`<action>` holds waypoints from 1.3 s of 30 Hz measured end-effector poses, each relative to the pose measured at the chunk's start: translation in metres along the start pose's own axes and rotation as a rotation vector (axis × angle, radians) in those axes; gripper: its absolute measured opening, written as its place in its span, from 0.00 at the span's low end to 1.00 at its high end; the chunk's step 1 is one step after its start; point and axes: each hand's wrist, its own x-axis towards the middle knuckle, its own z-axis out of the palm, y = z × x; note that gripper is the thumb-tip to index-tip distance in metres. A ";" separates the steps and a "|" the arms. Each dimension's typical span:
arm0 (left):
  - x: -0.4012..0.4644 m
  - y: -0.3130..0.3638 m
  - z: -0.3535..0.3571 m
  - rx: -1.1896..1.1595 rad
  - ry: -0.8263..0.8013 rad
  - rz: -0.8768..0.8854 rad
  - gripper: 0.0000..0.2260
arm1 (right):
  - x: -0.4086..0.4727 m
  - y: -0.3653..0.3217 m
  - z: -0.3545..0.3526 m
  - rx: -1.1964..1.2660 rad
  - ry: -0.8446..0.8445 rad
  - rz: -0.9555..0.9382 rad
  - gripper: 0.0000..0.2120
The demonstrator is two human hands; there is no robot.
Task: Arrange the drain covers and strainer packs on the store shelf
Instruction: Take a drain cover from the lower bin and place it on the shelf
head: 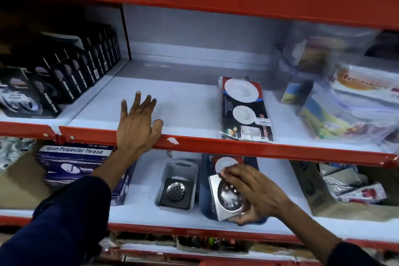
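A strainer pack (245,108) with two white round strainers on a dark card lies flat on the white middle shelf (183,106). My left hand (138,123) rests open over that shelf's red front edge, fingers spread, holding nothing. On the shelf below, my right hand (250,192) grips a square steel drain cover (226,196), tilted, above a dark blue basket (206,201) that also holds another strainer pack (224,163). A second steel drain cover (176,193) lies in a small grey basket (164,177) just to the left.
Black nano tape boxes (64,75) line the middle shelf's left side. Clear-wrapped packs (345,101) crowd its right end. Below sit a blue polyester thread box (75,162) on the left and a cardboard box (319,201) of goods on the right.
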 end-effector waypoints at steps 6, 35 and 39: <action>0.000 0.000 0.001 0.024 -0.014 0.004 0.32 | 0.004 -0.017 0.048 0.116 -0.065 0.203 0.46; 0.002 0.004 -0.003 -0.029 -0.032 -0.042 0.33 | 0.123 -0.034 0.207 0.258 -0.431 0.505 0.43; 0.001 0.004 -0.003 0.000 -0.043 -0.044 0.33 | 0.118 -0.036 0.162 0.189 -0.249 0.409 0.34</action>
